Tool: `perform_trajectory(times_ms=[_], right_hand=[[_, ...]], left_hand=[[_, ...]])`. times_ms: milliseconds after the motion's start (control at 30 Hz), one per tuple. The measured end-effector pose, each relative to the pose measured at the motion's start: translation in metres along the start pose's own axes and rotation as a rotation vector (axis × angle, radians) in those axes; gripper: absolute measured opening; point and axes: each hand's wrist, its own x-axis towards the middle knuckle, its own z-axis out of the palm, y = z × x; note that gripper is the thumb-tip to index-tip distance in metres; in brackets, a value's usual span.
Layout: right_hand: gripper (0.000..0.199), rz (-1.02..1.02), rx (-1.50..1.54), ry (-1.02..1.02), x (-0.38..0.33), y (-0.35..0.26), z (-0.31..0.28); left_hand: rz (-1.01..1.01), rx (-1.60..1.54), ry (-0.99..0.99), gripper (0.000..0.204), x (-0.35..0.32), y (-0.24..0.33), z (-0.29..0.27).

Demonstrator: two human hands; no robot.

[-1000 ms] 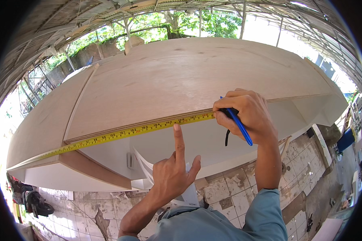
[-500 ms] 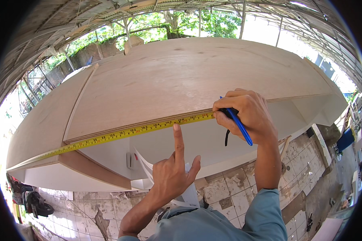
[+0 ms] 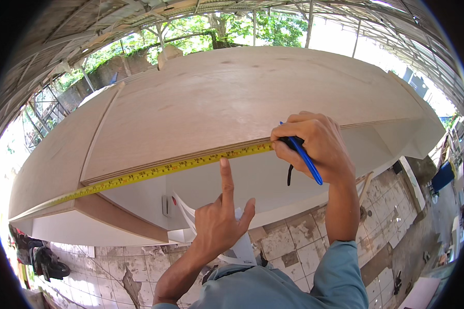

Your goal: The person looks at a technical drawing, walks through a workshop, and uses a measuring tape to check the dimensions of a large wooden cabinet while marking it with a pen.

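A yellow tape measure [image 3: 154, 171] is stretched along the front plywood edge of a large cabinet-like piece [image 3: 232, 98], from its far left corner to my right hand. My right hand [image 3: 314, 147] grips the tape's case, mostly hidden under the fingers, with a black strap hanging below. A blue pen [image 3: 308, 162] is also tucked in that hand, slanting down to the right. My left hand [image 3: 221, 216] has its index finger pointing up, the tip at the tape's lower edge, and its thumb spread away. The other left fingers are curled, with nothing visible in them.
White inner panels [image 3: 216, 180] of the piece lie below the tape. White paper sheets [image 3: 239, 250] show beside my left wrist. A worn tiled floor [image 3: 294, 242] lies below, with a motorbike [image 3: 49, 260] at lower left and a blue object [image 3: 442, 176] at right.
Almost nothing has changed. The view has shifted slightly; both hands keep their places along the tape.
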Motion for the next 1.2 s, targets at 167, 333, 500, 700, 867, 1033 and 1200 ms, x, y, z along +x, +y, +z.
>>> perform_trajectory(times_ms=[167, 333, 500, 700, 867, 1033, 1200], right_hand=[[0.012, 0.009, -0.001, -0.009, -0.0004, -0.0002, -0.0003], [0.012, 0.016, -0.005, -0.023, -0.0004, 0.0005, 0.0004], [0.01, -0.011, -0.017, 0.004, -0.0009, 0.0019, 0.0005], [0.011, -0.001, -0.017, -0.012, -0.0003, 0.0016, 0.0006], [0.012, -0.006, -0.026, -0.008, -0.001, 0.0022, -0.0005], [0.011, 0.012, -0.012, -0.022, 0.0007, 0.0012, 0.0025], [0.01, -0.015, -0.009, -0.001, 0.0004, 0.0019, 0.0014]], left_hand=[[-0.012, -0.014, 0.005, 0.108, -0.0004, 0.0, 0.0013], [-0.009, -0.024, 0.015, 0.108, -0.0012, -0.0021, 0.0026], [-0.044, -0.042, -0.037, 0.101, 0.0007, 0.0034, -0.0036], [-0.047, -0.03, -0.042, 0.101, 0.0004, 0.0041, -0.004], [-0.045, -0.038, -0.047, 0.101, 0.0015, 0.0057, -0.0043], [-0.003, -0.012, 0.015, 0.109, -0.0011, -0.0025, 0.0032], [0.015, -0.012, 0.036, 0.109, 0.0008, 0.0002, 0.0028]])
